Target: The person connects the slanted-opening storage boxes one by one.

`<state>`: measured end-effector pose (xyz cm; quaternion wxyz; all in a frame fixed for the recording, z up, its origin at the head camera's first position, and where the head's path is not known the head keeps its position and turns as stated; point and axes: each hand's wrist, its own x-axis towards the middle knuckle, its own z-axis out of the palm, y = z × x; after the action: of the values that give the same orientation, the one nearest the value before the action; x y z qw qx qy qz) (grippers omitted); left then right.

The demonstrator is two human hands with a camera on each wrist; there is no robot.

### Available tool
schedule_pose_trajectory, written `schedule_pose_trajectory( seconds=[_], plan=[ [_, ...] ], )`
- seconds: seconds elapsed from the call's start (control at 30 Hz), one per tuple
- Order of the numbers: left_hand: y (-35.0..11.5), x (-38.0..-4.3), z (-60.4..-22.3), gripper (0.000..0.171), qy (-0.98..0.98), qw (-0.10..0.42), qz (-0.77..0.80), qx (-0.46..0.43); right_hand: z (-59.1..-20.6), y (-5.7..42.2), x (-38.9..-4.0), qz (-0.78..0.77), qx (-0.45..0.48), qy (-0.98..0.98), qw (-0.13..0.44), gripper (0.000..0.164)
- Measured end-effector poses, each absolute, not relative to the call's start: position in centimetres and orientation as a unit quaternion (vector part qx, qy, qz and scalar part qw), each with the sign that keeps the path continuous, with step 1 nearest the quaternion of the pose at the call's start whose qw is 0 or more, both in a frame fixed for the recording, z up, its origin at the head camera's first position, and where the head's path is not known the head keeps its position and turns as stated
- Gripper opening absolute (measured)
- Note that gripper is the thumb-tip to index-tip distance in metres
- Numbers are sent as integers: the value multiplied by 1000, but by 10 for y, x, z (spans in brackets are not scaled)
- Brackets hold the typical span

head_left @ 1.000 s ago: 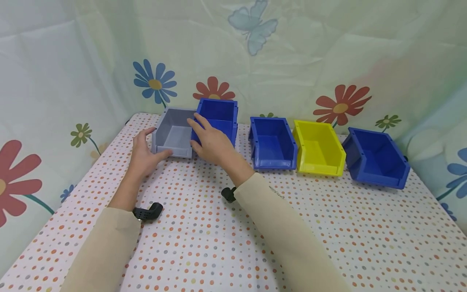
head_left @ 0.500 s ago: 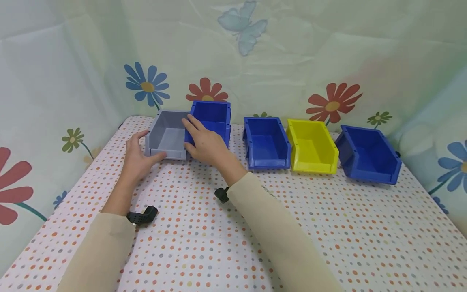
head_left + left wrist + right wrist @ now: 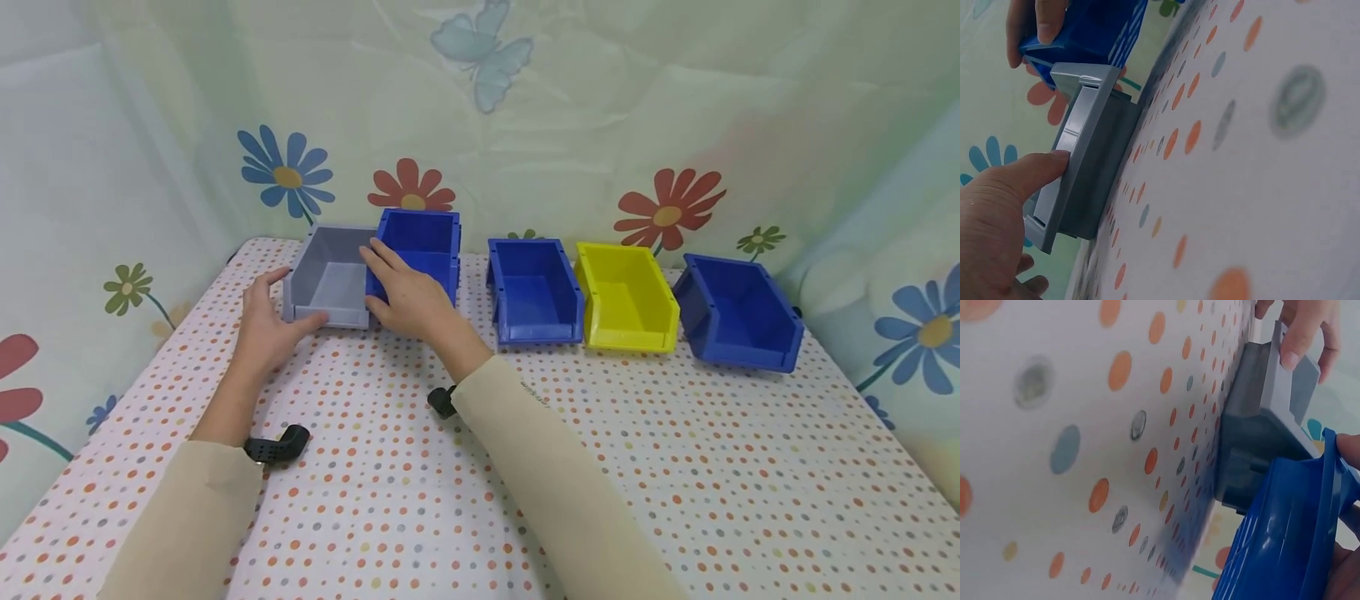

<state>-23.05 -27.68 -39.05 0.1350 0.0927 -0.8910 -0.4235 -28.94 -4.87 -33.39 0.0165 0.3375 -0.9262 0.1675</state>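
A grey plastic storage bin (image 3: 337, 287) sits at the back left of the table. My left hand (image 3: 266, 325) holds it, thumb on its low front lip and fingers along its left side. Close against its right side is a blue storage bin (image 3: 423, 242), which my right hand (image 3: 412, 300) grips by its left wall, fingers over the rim and thumb outside. In the right wrist view, the blue bin (image 3: 1275, 531) looks tilted and raised off the table beside the grey bin (image 3: 1250, 447). Part of its front is hidden by my right hand.
To the right stand another blue bin (image 3: 536, 292), a yellow bin (image 3: 626, 296) and a further blue bin (image 3: 738, 312), turned slightly. A dotted cloth (image 3: 450, 517) covers the table. Behind hangs a flowered curtain (image 3: 570, 125). Black wrist devices (image 3: 279, 446) are strapped to both wrists.
The head view has swung slightly to the right, so everything appears further left. Both hands keep the same hold on the grey and blue bins, with no clear movement between them.
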Motion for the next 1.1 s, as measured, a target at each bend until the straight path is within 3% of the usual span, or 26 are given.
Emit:
schedule_pose_trajectory(
  seconds=[1.1],
  plan=[
    [-276,-230,-391,98,-888,141,-429,93,-347,-47,-291,184,336,-923,-27,76]
  ],
)
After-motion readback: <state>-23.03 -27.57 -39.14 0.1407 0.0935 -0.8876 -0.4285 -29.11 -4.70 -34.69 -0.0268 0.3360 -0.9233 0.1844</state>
